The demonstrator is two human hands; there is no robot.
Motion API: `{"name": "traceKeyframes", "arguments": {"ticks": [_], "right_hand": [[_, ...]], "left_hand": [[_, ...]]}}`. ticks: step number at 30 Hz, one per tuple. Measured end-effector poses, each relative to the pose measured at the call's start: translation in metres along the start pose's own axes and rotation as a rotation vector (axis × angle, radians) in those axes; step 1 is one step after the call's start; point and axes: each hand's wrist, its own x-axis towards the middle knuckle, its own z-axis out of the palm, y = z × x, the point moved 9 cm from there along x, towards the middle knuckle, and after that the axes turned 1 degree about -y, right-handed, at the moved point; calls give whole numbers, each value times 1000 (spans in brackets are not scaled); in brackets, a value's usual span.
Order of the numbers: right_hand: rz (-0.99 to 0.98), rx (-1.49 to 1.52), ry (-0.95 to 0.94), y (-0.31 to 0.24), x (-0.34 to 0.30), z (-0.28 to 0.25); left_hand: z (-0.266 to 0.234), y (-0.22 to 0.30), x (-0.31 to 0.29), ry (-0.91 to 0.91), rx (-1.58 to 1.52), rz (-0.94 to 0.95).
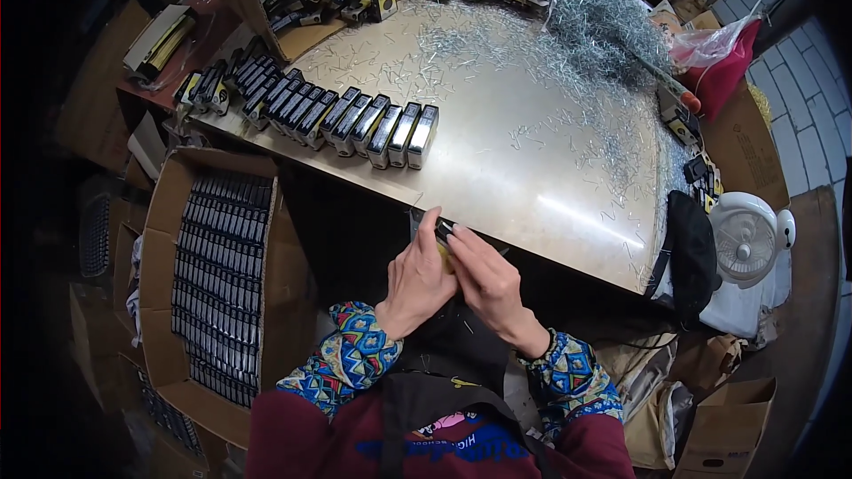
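Observation:
Just off the table's front edge, my left hand [418,276] and my right hand [487,280] are closed together on a small black-and-yellow box [445,229]. Fingers hide most of it; a dark end shows between the fingertips, with a bit of yellow below. On the table [479,182], ahead and to the left, stands a curving row of upright small boxes [380,132] with black, silver and yellow sides. Thin bent metal wire pieces [524,58] lie scattered over the tabletop, heaped into a tangled pile [608,27] at the far right.
At my left, a large open carton [271,248] holds rows of packed small boxes. More black-and-yellow boxes [386,0] are heaped at the table's back. A white fan [744,244], a dark cloth [688,253] and a red bag [728,66] sit along the right side.

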Motion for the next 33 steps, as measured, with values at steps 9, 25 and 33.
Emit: {"name": "traceKeyframes", "arguments": {"ticks": [9, 25, 33], "right_hand": [[479, 302, -96, 40, -4, -7], [533, 251, -71, 79, 27, -52], [487, 506, 70, 62, 8, -41]], "left_hand": [[-3, 10, -6, 34, 6, 100], [-9, 44, 14, -75, -106, 284], [-9, 26, 9, 22, -130, 200]]}}
